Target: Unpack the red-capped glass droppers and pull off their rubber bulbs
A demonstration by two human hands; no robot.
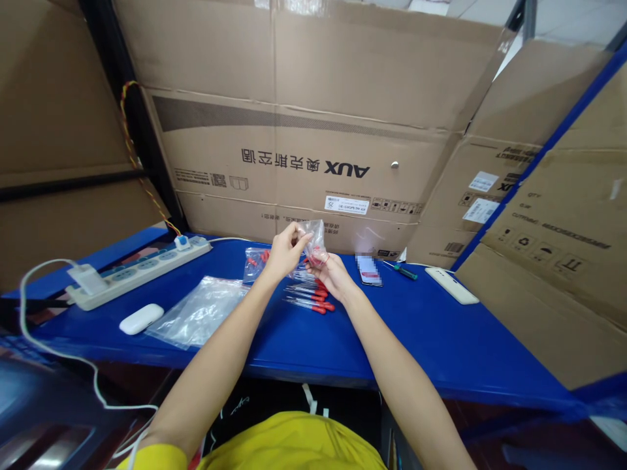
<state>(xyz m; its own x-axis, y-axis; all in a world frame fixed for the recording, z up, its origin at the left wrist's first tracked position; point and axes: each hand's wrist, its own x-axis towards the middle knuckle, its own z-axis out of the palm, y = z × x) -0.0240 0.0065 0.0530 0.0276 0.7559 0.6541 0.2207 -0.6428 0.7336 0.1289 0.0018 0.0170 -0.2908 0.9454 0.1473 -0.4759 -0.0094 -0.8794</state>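
Note:
A small clear plastic bag (314,234) is held up above the blue table, with something red in its lower part. My left hand (290,248) pinches the bag near its upper left side. Lower down, my right hand (333,274) has its fingers closed on the bag by the red part. Beneath my hands lie several slim clear droppers (306,301) with red bulbs pointing right; my right hand partly hides them. Left of these, behind my left forearm, rests another clear bag (253,264) with red bulbs in it.
A large clear bag (198,310) lies flat on the blue table (421,339), beside a white earphone case (142,319). A power strip (142,269) runs along the left. To the right are a phone (368,269), a screwdriver (402,270) and a white power bank (450,285). Cardboard (313,117) walls the back.

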